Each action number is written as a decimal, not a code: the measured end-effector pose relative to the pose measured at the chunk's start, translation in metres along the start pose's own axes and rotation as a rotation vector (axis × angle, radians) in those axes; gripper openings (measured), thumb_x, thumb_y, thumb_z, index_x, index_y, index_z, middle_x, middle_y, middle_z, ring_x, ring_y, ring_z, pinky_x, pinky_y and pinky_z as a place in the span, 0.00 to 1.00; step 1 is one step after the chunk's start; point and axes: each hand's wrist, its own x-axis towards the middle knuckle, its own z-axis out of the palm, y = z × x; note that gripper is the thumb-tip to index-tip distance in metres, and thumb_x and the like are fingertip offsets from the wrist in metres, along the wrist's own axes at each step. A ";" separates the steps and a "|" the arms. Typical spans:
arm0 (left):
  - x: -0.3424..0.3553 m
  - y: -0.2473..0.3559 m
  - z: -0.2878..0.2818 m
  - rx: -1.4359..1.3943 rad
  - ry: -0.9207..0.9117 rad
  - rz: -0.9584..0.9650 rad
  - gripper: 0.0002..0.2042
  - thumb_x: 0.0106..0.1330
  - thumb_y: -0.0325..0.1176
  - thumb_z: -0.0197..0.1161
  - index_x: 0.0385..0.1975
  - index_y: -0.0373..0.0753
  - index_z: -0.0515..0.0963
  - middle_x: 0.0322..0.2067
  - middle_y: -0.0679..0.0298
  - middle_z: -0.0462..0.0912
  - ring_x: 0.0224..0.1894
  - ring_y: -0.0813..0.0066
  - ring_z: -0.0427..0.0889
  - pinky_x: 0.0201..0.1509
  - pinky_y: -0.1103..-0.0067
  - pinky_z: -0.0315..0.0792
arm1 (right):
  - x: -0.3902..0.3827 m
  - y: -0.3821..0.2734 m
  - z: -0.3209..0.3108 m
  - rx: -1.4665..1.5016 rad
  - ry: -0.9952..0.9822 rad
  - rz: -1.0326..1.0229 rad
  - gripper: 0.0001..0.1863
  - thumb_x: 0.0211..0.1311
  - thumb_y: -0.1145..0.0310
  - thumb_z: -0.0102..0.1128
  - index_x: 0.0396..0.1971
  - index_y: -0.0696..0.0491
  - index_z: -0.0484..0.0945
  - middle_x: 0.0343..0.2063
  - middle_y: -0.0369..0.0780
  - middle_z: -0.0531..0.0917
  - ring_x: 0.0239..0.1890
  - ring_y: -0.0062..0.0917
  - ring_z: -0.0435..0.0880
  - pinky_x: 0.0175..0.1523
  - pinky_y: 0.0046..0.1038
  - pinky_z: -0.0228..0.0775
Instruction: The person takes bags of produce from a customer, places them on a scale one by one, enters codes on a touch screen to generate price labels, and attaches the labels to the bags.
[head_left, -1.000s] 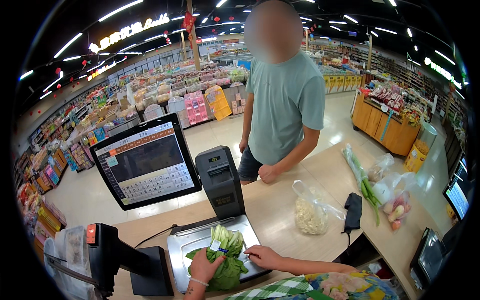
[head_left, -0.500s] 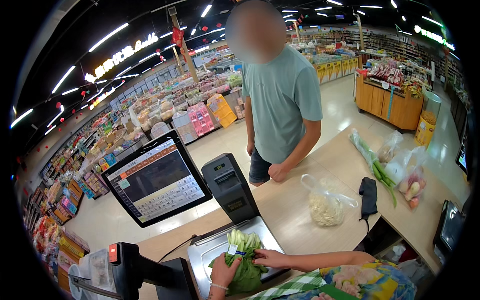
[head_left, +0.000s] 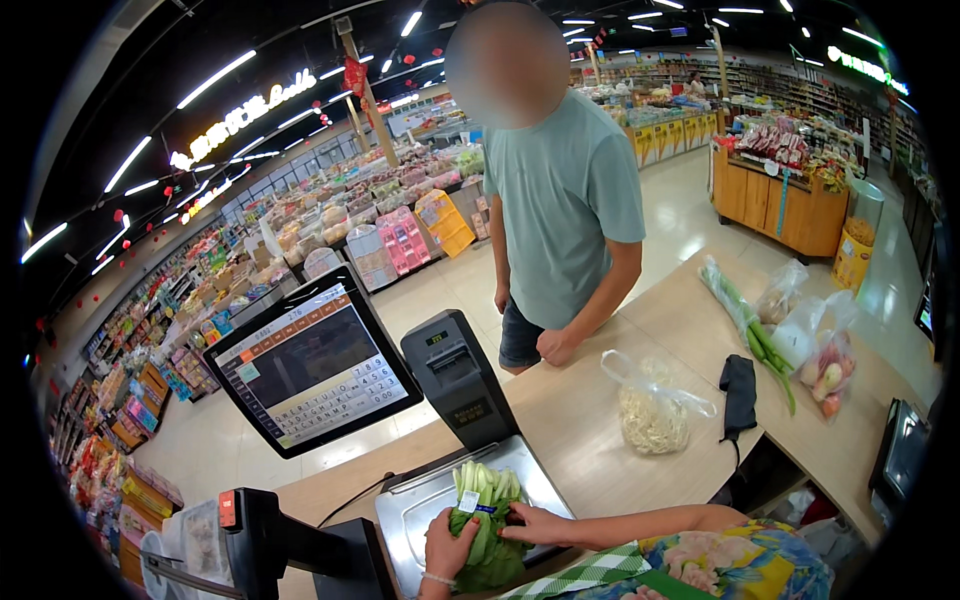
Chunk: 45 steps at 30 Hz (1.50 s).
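Observation:
A bunch of green leafy vegetables (head_left: 484, 515) with pale stalks and a small tag lies on the steel scale tray (head_left: 420, 510). My left hand (head_left: 447, 548) grips the bunch at its lower left side. My right hand (head_left: 532, 524) rests on its right side, fingers pressing the leaves. Both forearms come in from the lower edge, the right one in a flowered sleeve.
A touchscreen (head_left: 312, 365) and a black customer display (head_left: 458, 380) stand behind the scale. A person in a teal shirt (head_left: 562, 210) stands across the wooden counter (head_left: 580, 420). On it lie a bag of noodles (head_left: 650, 412), a black pouch (head_left: 739, 392), green onions (head_left: 752, 328) and bagged produce (head_left: 826, 366).
The view has tilted slightly, shifting the scene. Both hands stay on the vegetable bunch on the scale tray. The person across the counter keeps the same stance.

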 end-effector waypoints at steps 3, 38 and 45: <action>-0.004 0.007 0.001 -0.011 0.024 0.026 0.28 0.51 0.47 0.64 0.46 0.31 0.70 0.39 0.46 0.75 0.43 0.52 0.75 0.47 0.68 0.69 | -0.007 -0.006 -0.001 0.041 0.007 -0.042 0.34 0.58 0.64 0.57 0.60 0.59 0.54 0.56 0.46 0.67 0.57 0.27 0.66 0.59 0.26 0.58; 0.011 0.064 0.131 -0.512 -0.936 0.038 0.29 0.66 0.35 0.52 0.62 0.32 0.49 0.56 0.51 0.64 0.55 0.72 0.69 0.55 0.79 0.64 | -0.092 0.070 -0.174 -1.178 0.842 -0.249 0.26 0.45 0.67 0.60 0.48 0.58 0.68 0.51 0.49 0.66 0.55 0.44 0.64 0.56 0.40 0.59; -0.019 0.084 0.086 -0.765 -1.016 -0.105 0.21 0.69 0.32 0.45 0.59 0.33 0.58 0.54 0.57 0.68 0.53 0.74 0.70 0.57 0.81 0.63 | -0.110 0.074 -0.186 -0.805 0.822 -0.138 0.21 0.47 0.70 0.56 0.44 0.60 0.71 0.44 0.51 0.73 0.45 0.42 0.73 0.50 0.34 0.66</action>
